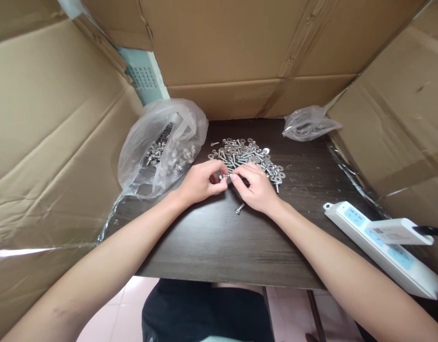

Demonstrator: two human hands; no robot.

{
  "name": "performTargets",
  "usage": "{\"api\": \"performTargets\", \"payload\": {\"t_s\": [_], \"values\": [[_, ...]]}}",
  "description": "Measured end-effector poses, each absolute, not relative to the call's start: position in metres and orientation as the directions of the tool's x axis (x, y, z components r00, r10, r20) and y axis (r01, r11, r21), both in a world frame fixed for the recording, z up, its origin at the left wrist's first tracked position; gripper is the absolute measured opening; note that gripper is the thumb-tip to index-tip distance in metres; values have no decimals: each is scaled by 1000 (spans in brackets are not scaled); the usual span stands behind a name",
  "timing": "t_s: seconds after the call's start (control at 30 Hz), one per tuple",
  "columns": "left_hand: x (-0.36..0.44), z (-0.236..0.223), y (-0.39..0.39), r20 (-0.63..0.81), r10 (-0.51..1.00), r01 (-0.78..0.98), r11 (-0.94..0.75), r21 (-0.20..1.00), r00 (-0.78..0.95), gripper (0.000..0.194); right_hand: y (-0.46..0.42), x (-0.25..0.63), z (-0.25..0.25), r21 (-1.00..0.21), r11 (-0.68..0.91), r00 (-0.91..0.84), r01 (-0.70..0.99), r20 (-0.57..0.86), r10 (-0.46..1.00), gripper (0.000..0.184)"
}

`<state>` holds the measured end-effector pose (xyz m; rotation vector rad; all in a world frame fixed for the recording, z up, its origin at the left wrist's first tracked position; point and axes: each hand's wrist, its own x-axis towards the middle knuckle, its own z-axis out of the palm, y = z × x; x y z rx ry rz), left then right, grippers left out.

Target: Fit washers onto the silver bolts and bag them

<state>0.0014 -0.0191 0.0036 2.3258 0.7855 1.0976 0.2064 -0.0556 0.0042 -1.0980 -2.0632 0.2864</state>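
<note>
My left hand (204, 180) pinches the head end of a small metal bolt (226, 176) between thumb and fingers. Against the bolt's other end, the thumb and fingertips of my right hand (253, 185) are closed; whether a nut or washer sits there is too small to tell. Just beyond both hands spreads a pile of bolts, washers and nuts (254, 154). One loose bolt with a thick head (239, 209) lies on the dark wooden table (211, 242), on the near side of my right hand.
A clear plastic bag (133, 156) with bolt assemblies stands at the left. A smaller plastic bag (311, 123) lies at the back right. A white power strip (361, 232) with a plugged-in adapter (400, 231) lies at the right. Cardboard walls (233, 42) surround the table's back and sides.
</note>
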Motion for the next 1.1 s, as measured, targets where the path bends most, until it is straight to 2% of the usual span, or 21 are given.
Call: {"api": "performTargets", "payload": {"t_s": [0.17, 0.33, 0.47, 0.77, 1.1], "values": [[2, 3, -19, 532, 668, 315, -729, 607, 520, 6, -55, 206, 3, -508, 581, -331, 636, 500, 800, 25], [2, 3, -19, 509, 686, 334, -712, 618, 520, 7, -57, 206, 5, -528, 584, -307, 617, 521, 796, 7], [2, 3, -19, 513, 682, 333, -716, 614, 521, 7, -57, 205, 5, -524, 611, -303, 593, 558, 773, 1], [2, 2, -18, 518, 674, 334, -725, 602, 527, 8, -55, 206, 4, -512, 618, -315, 596, 559, 767, 2], [2, 2, -19, 518, 677, 329, -721, 609, 523, 8, -54, 206, 3, -513, 607, -319, 607, 543, 777, 17]]}}
